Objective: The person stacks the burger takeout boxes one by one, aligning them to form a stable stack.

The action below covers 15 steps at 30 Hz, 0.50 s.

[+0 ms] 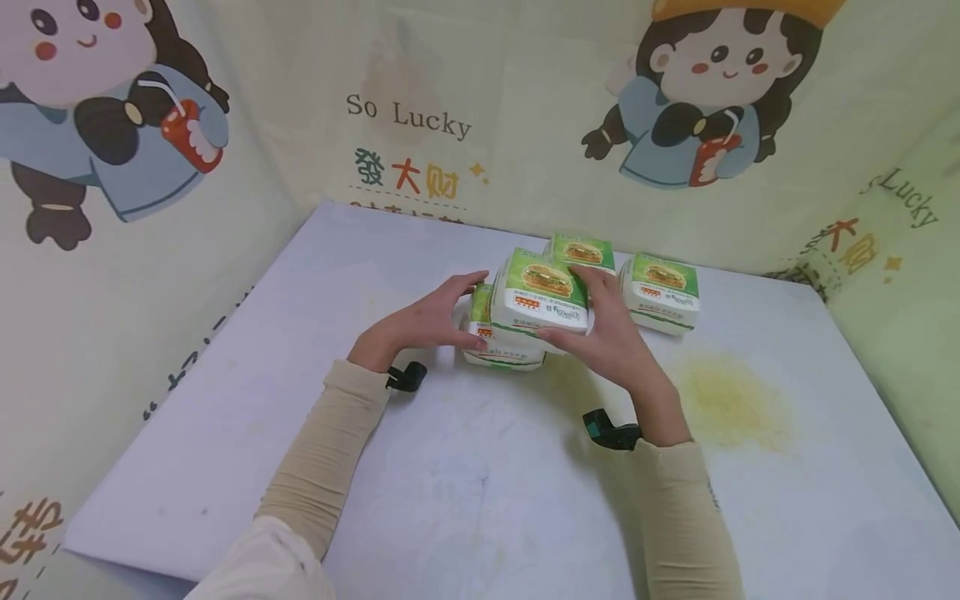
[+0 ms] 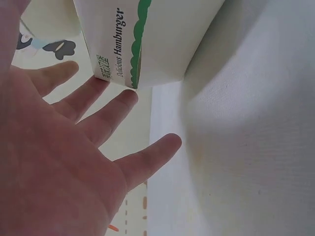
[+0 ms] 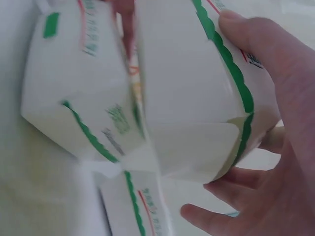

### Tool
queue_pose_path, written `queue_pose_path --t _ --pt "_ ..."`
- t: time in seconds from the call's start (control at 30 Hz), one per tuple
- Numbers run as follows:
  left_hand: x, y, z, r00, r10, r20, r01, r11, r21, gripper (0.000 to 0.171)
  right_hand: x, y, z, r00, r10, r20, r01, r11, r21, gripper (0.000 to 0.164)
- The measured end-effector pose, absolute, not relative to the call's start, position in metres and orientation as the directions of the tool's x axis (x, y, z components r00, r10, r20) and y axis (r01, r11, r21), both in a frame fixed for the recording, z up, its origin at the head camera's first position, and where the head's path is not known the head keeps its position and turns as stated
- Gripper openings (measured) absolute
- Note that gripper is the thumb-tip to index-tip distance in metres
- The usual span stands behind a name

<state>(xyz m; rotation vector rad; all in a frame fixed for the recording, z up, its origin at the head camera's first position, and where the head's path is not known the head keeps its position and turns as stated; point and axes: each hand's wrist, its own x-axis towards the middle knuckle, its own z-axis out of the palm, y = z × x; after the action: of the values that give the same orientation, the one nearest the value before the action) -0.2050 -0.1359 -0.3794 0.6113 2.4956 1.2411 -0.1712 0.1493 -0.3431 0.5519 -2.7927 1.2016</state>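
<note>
In the head view my right hand (image 1: 611,342) grips a green and white hamburger box (image 1: 543,292), thumb on its front and fingers round its right side. That box is over a second hamburger box (image 1: 502,358), whose top it mostly hides. From the right wrist view, the held box (image 3: 187,83) looks tilted against the box beneath (image 3: 74,88). My left hand (image 1: 423,321) is at the left side of the lower box. In the left wrist view its fingers (image 2: 113,115) are spread, some fingertips at or near a box corner (image 2: 133,44); contact is unclear.
Another hamburger box (image 1: 581,250) stands behind the held one, and one more box (image 1: 660,292) is to the right. All are on a white table (image 1: 450,483) with a yellowish stain (image 1: 727,404). Cartoon-printed cloth (image 1: 525,108) walls in the back and sides.
</note>
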Motion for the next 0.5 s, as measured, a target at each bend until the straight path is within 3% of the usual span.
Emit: queue_pose_path --t 0.5 --pt "-0.209 -0.133 -0.382 -0.869 0.494 -0.025 0.256 0.493 0.831 0.112 -0.171 0.136 -0.35 -0.908 -0.39 0.152 -0.382 0.623 -0.682 0.097"
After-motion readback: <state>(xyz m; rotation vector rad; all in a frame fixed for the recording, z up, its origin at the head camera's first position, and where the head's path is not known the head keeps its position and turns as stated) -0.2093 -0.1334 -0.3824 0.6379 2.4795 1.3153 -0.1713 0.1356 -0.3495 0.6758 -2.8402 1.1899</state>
